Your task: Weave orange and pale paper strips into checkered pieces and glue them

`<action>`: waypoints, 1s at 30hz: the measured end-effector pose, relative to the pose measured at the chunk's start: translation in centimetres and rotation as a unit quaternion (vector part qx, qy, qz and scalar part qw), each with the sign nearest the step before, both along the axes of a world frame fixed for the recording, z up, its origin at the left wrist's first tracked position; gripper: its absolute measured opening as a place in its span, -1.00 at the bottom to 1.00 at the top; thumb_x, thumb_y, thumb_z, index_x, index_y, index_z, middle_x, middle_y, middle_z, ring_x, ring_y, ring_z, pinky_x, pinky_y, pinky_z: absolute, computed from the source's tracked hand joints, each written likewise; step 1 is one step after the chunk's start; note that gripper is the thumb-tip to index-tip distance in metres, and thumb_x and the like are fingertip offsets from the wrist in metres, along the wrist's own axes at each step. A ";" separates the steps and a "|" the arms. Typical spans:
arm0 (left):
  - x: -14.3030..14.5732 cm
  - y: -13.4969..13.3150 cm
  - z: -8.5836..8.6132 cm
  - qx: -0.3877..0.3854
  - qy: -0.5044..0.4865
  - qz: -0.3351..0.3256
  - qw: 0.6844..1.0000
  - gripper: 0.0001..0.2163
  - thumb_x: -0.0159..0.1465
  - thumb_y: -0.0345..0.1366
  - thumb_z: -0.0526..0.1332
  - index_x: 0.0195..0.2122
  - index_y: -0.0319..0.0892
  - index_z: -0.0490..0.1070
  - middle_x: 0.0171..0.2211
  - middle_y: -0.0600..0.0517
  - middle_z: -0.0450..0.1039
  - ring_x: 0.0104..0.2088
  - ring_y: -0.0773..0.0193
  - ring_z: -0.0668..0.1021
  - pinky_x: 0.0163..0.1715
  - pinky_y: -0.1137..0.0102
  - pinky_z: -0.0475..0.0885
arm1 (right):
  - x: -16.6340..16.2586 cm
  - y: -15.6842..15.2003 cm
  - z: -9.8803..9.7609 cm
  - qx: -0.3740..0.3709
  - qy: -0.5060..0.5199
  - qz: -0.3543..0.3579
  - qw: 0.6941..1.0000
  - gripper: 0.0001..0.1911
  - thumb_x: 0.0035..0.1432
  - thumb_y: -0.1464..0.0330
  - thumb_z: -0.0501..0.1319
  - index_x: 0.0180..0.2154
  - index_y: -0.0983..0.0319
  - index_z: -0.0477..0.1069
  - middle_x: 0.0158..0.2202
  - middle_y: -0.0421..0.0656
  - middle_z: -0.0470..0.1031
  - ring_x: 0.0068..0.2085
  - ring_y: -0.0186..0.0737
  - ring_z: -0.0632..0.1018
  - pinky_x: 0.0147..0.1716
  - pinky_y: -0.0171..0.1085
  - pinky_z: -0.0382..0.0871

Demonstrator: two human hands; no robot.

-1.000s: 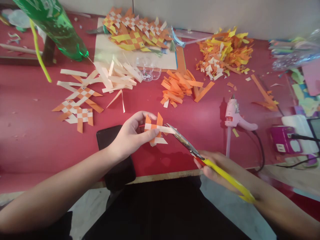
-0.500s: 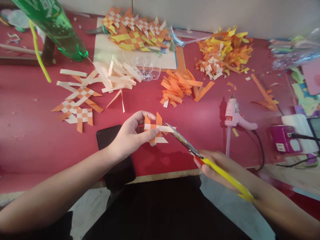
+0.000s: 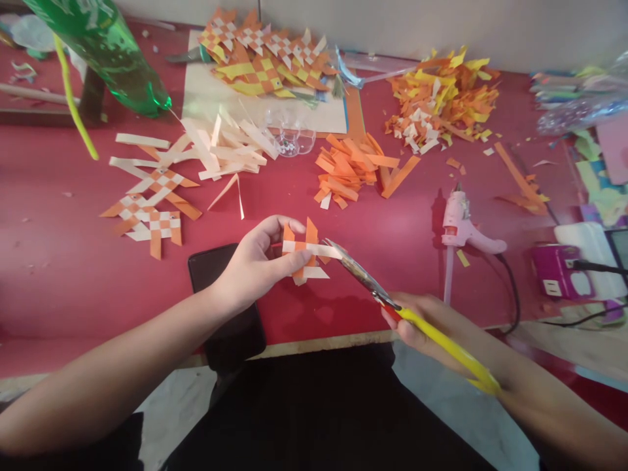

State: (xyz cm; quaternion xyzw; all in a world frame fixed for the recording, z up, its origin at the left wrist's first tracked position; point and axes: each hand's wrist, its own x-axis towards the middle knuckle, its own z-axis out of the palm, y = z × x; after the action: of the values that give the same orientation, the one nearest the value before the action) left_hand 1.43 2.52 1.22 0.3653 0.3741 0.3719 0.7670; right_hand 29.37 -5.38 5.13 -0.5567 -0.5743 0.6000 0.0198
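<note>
Between the thumb and fingers of my left hand (image 3: 260, 261) is a woven paper fish (image 3: 300, 247) in orange and white, with strip ends sticking out. My right hand (image 3: 415, 320) is closed round scissors (image 3: 432, 337) with yellow and red handles. The scissor blades meet the tip of a white strip on the fish's right side. Below my left wrist lies a black phone (image 3: 228, 307). More orange-and-white woven fish (image 3: 164, 226) lie to the left, beside loose white strips (image 3: 230, 150). A pile of orange strips (image 3: 348, 170) sits beyond my hands.
A pink glue gun (image 3: 464, 226) stands at the right, its cord running to a purple plug adapter (image 3: 562, 271). Paper scraps (image 3: 441, 98) are heaped at the back. Finished-looking woven fish (image 3: 267, 55) rest on a board. A green bottle (image 3: 118, 65) leans at the back left.
The white strip on the fish's right side now ends at the scissor blades; before, its end reached past them. Both hands stay almost in place.
</note>
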 end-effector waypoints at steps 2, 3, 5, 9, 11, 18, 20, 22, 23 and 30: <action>-0.1 0.0 0.0 -0.001 0.003 0.001 1.000 -0.76 0.19 -0.40 0.37 -0.19 -0.16 0.33 -0.41 0.14 0.49 -0.51 0.33 0.62 -0.39 0.40 0.58 | 0.0 -0.1 0.0 0.001 0.002 -0.003 1.000 -0.42 0.16 -0.20 0.06 -0.43 0.20 0.17 -0.50 -0.27 0.11 -0.47 -0.37 0.13 -0.53 -0.33 0.10; -0.1 0.0 0.0 -0.001 0.004 0.001 1.000 -0.76 0.19 -0.40 0.37 -0.19 -0.16 0.33 -0.42 0.14 0.49 -0.52 0.33 0.62 -0.40 0.40 0.58 | 0.0 -0.1 0.0 0.000 0.001 -0.006 1.000 -0.43 0.16 -0.20 0.06 -0.43 0.20 0.18 -0.50 -0.27 0.12 -0.47 -0.37 0.14 -0.53 -0.33 0.10; -0.1 0.1 0.0 -0.001 0.005 -0.001 1.000 -0.76 0.19 -0.40 0.37 -0.19 -0.16 0.33 -0.42 0.13 0.49 -0.53 0.33 0.61 -0.40 0.39 0.58 | 0.1 -0.2 -0.1 -0.003 -0.005 -0.008 1.000 -0.43 0.15 -0.19 0.07 -0.43 0.19 0.17 -0.50 -0.27 0.12 -0.47 -0.37 0.14 -0.52 -0.32 0.09; 0.0 0.1 0.0 0.001 0.008 -0.003 1.000 -0.76 0.19 -0.40 0.37 -0.19 -0.16 0.33 -0.42 0.13 0.50 -0.53 0.32 0.62 -0.40 0.39 0.57 | 0.1 -0.2 -0.2 -0.013 -0.011 -0.001 1.000 -0.43 0.16 -0.19 0.05 -0.44 0.19 0.12 -0.50 -0.29 0.06 -0.48 -0.37 0.11 -0.52 -0.31 0.07; 0.0 0.0 0.1 -0.001 0.008 -0.002 1.000 -0.76 0.19 -0.41 0.37 -0.20 -0.16 0.33 -0.43 0.13 0.50 -0.53 0.33 0.61 -0.41 0.41 0.56 | 0.1 -0.2 -0.2 -0.013 -0.011 0.001 1.000 -0.42 0.16 -0.20 0.04 -0.44 0.18 0.10 -0.50 -0.29 0.04 -0.48 -0.38 0.10 -0.52 -0.32 0.06; 0.0 0.0 0.1 -0.007 0.010 -0.001 1.000 -0.76 0.19 -0.40 0.37 -0.20 -0.16 0.33 -0.43 0.14 0.50 -0.53 0.33 0.61 -0.42 0.41 0.56 | 0.1 -0.2 -0.2 -0.003 -0.003 -0.013 1.000 -0.42 0.13 -0.21 0.08 -0.40 0.19 0.20 -0.51 -0.27 0.11 -0.48 -0.37 0.13 -0.54 -0.33 0.07; 0.0 0.0 0.1 -0.006 0.006 -0.003 1.000 -0.77 0.19 -0.40 0.37 -0.20 -0.16 0.33 -0.43 0.14 0.50 -0.52 0.34 0.61 -0.42 0.42 0.56 | 0.2 -0.2 -0.2 -0.003 -0.005 -0.013 1.000 -0.43 0.14 -0.20 0.08 -0.40 0.20 0.20 -0.51 -0.28 0.09 -0.48 -0.37 0.12 -0.54 -0.33 0.06; 0.0 0.0 0.0 -0.005 0.002 -0.004 1.000 -0.77 0.20 -0.40 0.37 -0.20 -0.16 0.34 -0.42 0.14 0.51 -0.52 0.35 0.61 -0.41 0.43 0.56 | 0.2 -0.2 -0.2 -0.007 -0.008 -0.009 1.000 -0.43 0.15 -0.19 0.07 -0.42 0.19 0.18 -0.51 -0.29 0.05 -0.49 -0.38 0.10 -0.54 -0.32 0.05; 0.0 0.0 0.0 -0.006 0.002 -0.005 1.000 -0.77 0.19 -0.40 0.37 -0.20 -0.16 0.34 -0.42 0.14 0.51 -0.52 0.35 0.60 -0.41 0.43 0.56 | 0.2 -0.2 -0.2 -0.008 -0.010 -0.007 1.000 -0.43 0.16 -0.19 0.07 -0.43 0.19 0.16 -0.51 -0.29 0.04 -0.49 -0.38 0.09 -0.54 -0.32 0.04; 0.0 0.1 0.1 -0.009 0.009 -0.004 1.000 -0.76 0.18 -0.38 0.38 -0.21 -0.16 0.33 -0.43 0.15 0.48 -0.53 0.34 0.60 -0.42 0.41 0.56 | -0.3 -0.4 -0.6 -0.034 -0.008 -0.043 0.998 -0.36 0.06 -0.26 0.09 -0.51 0.17 0.04 -0.56 -0.33 -0.01 -0.55 -0.42 0.07 -0.62 -0.33 -0.06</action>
State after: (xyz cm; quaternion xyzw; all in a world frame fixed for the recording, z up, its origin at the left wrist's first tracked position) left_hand 1.42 2.58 1.33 0.3633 0.3834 0.3624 0.7679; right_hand 29.12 -5.75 4.57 -0.5860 -0.5290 0.6134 0.0219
